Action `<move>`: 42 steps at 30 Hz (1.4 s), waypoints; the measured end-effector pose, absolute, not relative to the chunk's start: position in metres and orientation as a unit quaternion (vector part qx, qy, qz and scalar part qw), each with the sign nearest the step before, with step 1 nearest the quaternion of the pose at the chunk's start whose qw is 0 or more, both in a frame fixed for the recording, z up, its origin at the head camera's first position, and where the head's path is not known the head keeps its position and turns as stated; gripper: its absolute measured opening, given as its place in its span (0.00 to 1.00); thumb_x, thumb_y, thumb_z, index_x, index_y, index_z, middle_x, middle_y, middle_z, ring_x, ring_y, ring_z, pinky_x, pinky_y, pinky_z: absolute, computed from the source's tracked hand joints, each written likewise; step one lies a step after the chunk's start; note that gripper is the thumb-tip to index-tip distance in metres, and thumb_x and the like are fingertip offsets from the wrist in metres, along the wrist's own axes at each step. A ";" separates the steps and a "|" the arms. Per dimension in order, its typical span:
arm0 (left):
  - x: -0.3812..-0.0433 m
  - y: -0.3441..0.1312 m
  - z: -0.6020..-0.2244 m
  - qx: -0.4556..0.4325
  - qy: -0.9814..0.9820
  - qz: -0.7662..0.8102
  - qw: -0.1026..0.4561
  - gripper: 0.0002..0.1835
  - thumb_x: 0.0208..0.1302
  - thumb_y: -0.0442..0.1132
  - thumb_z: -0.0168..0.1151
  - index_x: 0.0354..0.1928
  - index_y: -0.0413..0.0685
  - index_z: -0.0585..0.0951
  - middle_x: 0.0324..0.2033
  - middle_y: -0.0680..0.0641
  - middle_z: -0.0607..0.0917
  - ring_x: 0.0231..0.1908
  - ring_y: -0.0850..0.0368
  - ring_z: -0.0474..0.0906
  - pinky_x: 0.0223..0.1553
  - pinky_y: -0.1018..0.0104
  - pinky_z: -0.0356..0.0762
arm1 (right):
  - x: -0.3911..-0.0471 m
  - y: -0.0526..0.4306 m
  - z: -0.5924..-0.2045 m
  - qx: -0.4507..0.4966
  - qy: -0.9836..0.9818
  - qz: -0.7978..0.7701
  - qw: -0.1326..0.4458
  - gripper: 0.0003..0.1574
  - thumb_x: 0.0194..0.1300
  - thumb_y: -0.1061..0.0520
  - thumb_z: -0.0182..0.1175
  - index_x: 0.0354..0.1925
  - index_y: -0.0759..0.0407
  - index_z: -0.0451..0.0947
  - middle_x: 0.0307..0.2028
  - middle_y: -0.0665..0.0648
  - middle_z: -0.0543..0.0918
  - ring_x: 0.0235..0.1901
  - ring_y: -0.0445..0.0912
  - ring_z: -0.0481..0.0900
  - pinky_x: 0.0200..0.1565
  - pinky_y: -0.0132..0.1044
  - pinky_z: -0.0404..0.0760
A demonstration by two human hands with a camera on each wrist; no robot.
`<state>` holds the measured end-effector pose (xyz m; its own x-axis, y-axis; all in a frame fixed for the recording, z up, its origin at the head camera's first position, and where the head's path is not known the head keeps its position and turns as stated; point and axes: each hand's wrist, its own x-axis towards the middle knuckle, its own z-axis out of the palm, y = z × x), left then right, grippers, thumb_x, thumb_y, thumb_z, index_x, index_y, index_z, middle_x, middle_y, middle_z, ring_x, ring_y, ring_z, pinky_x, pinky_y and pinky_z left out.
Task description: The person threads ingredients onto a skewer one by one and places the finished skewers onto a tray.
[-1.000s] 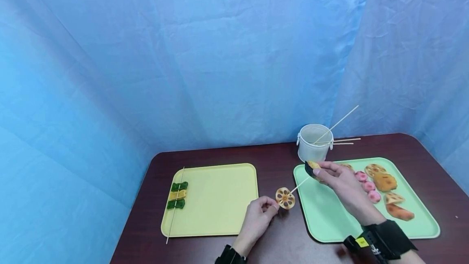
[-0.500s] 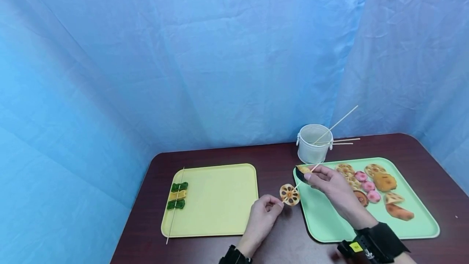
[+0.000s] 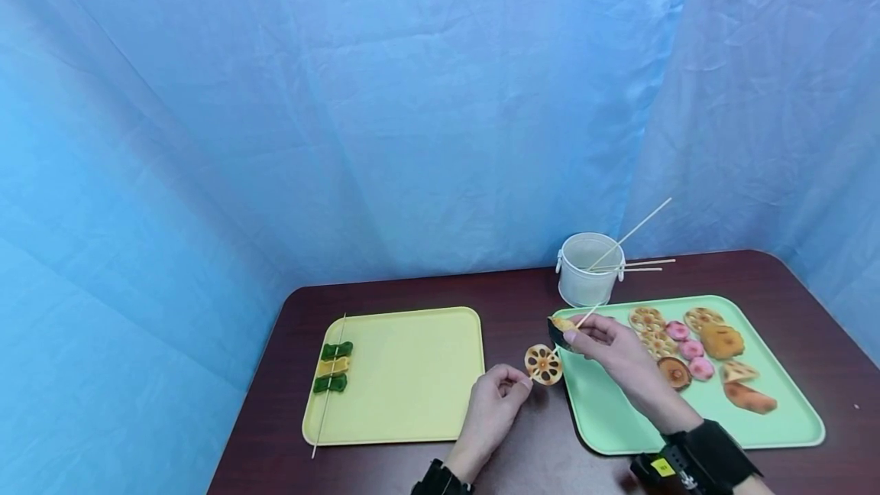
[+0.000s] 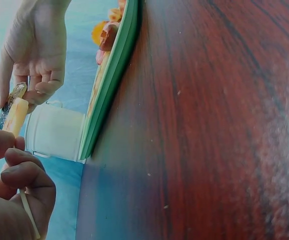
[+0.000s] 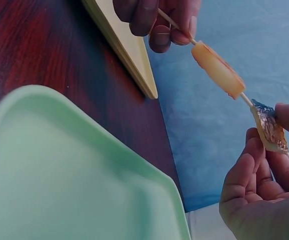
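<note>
My left hand [image 3: 490, 409] pinches the lower end of a thin wooden skewer [image 4: 28, 212], held over the table between the trays. Just past its fingertips a lotus root slice [image 3: 543, 365] is threaded on the stick. With thumb and fingers, my right hand [image 3: 622, 357] grips a yellow wedge with dark skin [image 5: 270, 127] farther up the skewer. The stick passes through this wedge and its tip shows beyond it in the head view. In the right wrist view a short length of bare stick separates the lotus slice from the wedge.
A green tray [image 3: 605, 426] on the right bears lotus slices, pink pieces [image 3: 690, 349], a mushroom [image 3: 674, 373] and fried pieces. On the left, a yellow tray [image 3: 406, 388] carries a finished-looking green-and-yellow skewer [image 3: 333, 365]. Behind stands a white bucket [image 3: 584, 289] with several sticks.
My right hand has moved left and toward the left hand, sliding the dark-skinned wedge down the skewer so the tip now pokes out. The left hand shifted slightly right.
</note>
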<state>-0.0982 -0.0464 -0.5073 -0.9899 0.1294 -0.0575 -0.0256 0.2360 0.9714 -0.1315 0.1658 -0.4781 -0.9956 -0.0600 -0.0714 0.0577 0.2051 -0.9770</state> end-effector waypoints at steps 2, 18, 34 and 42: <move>-0.098 -0.046 -0.507 0.032 0.784 0.617 0.063 0.04 0.60 0.38 0.62 0.30 0.47 0.82 0.16 0.59 0.73 0.15 0.68 0.65 0.18 0.75 0.60 | -0.132 0.165 -0.479 0.008 0.778 -0.626 0.052 0.31 0.64 0.41 0.60 0.50 0.66 0.75 0.42 0.59 0.82 0.40 0.43 0.79 0.45 0.46 0.78; -0.096 -0.045 -0.501 0.028 0.788 0.614 0.046 0.04 0.59 0.36 0.63 0.31 0.41 0.83 0.16 0.58 0.72 0.15 0.69 0.64 0.18 0.76 0.59 | -0.128 0.158 -0.480 0.002 0.789 -0.612 0.062 0.32 0.63 0.41 0.61 0.52 0.67 0.76 0.43 0.60 0.82 0.40 0.45 0.80 0.44 0.45 0.78; -0.097 -0.051 -0.507 0.029 0.779 0.625 0.041 0.05 0.60 0.39 0.62 0.30 0.45 0.82 0.15 0.58 0.72 0.15 0.68 0.63 0.17 0.75 0.58 | -0.133 0.181 -0.474 -0.007 0.809 -0.586 0.047 0.34 0.70 0.39 0.51 0.57 0.67 0.74 0.46 0.63 0.81 0.42 0.50 0.79 0.45 0.45 0.78; -0.099 -0.058 -0.507 0.001 0.773 0.633 0.039 0.05 0.61 0.37 0.61 0.33 0.42 0.82 0.18 0.53 0.75 0.15 0.67 0.63 0.18 0.74 0.59 | -0.144 0.212 -0.467 -0.038 0.905 -0.422 -0.038 0.30 0.71 0.42 0.51 0.51 0.66 0.79 0.43 0.62 0.84 0.42 0.53 0.81 0.40 0.43 0.77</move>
<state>-0.0995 -0.0577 -0.5068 -0.9969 0.0515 -0.0593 -0.0480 0.1991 0.9788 -0.1439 0.2120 -0.4668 -0.9942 -0.0362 0.1014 -0.1010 0.6402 -0.7616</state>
